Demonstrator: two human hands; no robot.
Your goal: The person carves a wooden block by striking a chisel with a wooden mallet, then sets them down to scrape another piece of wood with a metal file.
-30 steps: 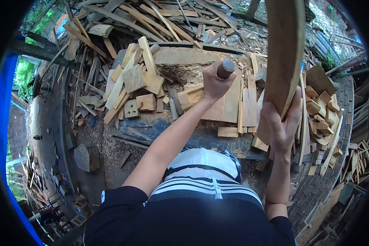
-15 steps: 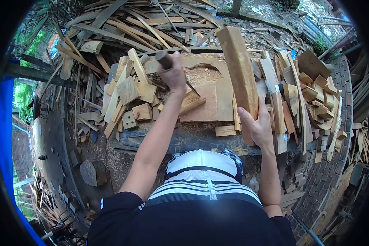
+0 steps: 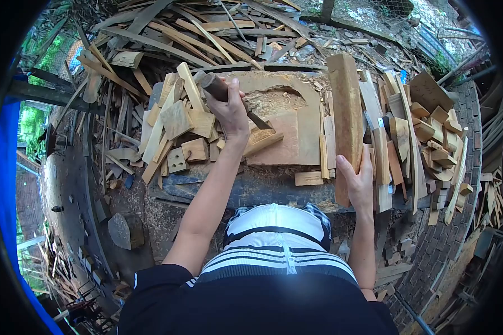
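My left hand (image 3: 232, 115) is wrapped round the dark wooden handle of a chisel (image 3: 259, 121), whose blade slants down to the right. The blade's end is at a small wood block (image 3: 262, 143) lying on the worn work board (image 3: 307, 131). On the right, my right hand (image 3: 357, 181) grips the lower end of a long, thick wooden piece (image 3: 345, 106). That piece points away from me, to the right of the board. Above the blade, the board has a rough hollow (image 3: 276, 99) with wood chips in it.
Wood offcuts (image 3: 176, 120) crowd the bench's left side, with a block with holes (image 3: 176, 160) near its front. More strips (image 3: 380, 153) and stacked blocks (image 3: 436, 131) stand at the right. Behind lies a heap of scrap planks (image 3: 190, 42).
The long wooden piece in my right hand has moved down and right and stands lower beside the board. My left hand has turned and tilted the chisel's handle further left.
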